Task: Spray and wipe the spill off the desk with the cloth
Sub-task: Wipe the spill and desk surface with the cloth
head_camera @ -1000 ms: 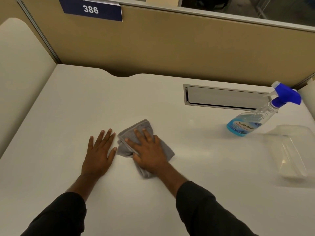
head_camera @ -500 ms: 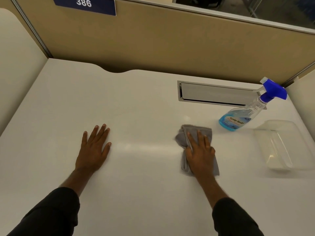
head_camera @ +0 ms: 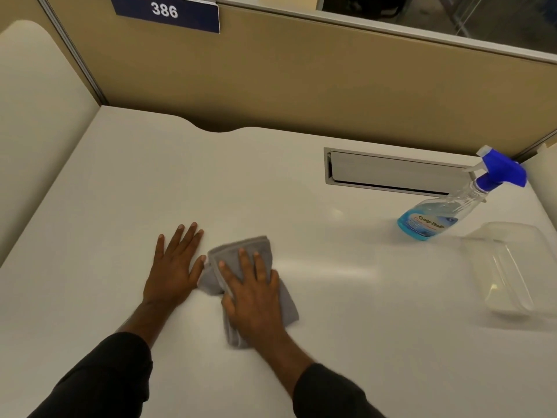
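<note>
1. Head view: right hand point(head_camera: 256, 300) flat on grey microfibre cloth point(head_camera: 286, 303), fingers point(head_camera: 244, 263) spread and pressing, not clenched; cloth pinned under palm rather than gripped.
2. Left hand point(head_camera: 173, 273) just beside cloth, palm down on white surface point(head_camera: 120, 191), fingers splayed, holding nothing; thumb almost touching cloth edge.
3. Cloth folded, left of centre, well apart from spray bottle point(head_camera: 443, 212), which stands at far right with blue trigger head near cable hatch point(head_camera: 388, 173).
4. Clear plastic container point(head_camera: 506, 267) on its side near right edge.
5. Likely handling: cloth soft, light, limp; slides easily on smooth surface, bunches if pushed from one corner. Best held under flat palm over its middle.
6. Spill itself not discernible; faint sheen right of cloth only.
</note>
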`<state>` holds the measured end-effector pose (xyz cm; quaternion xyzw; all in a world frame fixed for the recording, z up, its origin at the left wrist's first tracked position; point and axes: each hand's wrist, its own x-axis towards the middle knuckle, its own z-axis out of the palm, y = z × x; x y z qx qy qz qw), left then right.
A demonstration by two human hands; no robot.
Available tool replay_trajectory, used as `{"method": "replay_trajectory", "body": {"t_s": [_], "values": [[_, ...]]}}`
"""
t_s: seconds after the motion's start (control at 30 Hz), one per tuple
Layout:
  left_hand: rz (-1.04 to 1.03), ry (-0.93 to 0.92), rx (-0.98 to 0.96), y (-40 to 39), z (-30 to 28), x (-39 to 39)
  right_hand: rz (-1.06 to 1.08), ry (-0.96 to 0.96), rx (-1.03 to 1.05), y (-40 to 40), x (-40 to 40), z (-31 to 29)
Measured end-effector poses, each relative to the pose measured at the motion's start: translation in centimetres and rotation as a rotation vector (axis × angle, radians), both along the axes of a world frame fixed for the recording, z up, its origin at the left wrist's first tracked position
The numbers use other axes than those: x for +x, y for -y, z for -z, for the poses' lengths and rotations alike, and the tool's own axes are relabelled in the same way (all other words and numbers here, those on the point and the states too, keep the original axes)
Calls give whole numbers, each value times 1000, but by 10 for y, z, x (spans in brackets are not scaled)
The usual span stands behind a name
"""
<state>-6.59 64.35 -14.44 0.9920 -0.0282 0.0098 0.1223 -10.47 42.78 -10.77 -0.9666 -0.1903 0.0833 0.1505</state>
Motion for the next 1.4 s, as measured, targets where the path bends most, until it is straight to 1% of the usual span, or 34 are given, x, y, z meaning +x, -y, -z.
{"method": "replay_trajectory", "body": {"t_s": [0.07, 0.17, 0.33, 0.5, 0.67, 0.87, 1.0, 1.1, 1.23, 1.4], "values": [[6, -2, -4, 0, 0, 0, 16, -25, 1, 2, 37, -2], [0, 8, -7, 0, 0, -1, 73, -6, -43, 22, 86, -5], [-3, 7, -27, 1, -2, -1, 240, 19, -172, 93, 130, -9], [0, 14, -22, 0, 0, -1, 344, 45, -218, 166, 115, -1], [-4, 23, -13, 0, 2, -1, 474, 42, -239, 197, 57, 2], [-6, 18, 1, -2, 5, -1, 509, 43, -252, 184, -29, -7], [1, 17, 3, -1, 4, -1, 453, 52, -261, 158, -72, -7], [-2, 13, -5, 0, 2, -1, 381, 32, -213, 131, -96, -1], [-1, 6, -9, -1, 1, -1, 282, -14, -163, 89, -101, -3], [1, -29, -12, 1, -4, -2, 247, -5, -126, 69, -84, -15]]}}
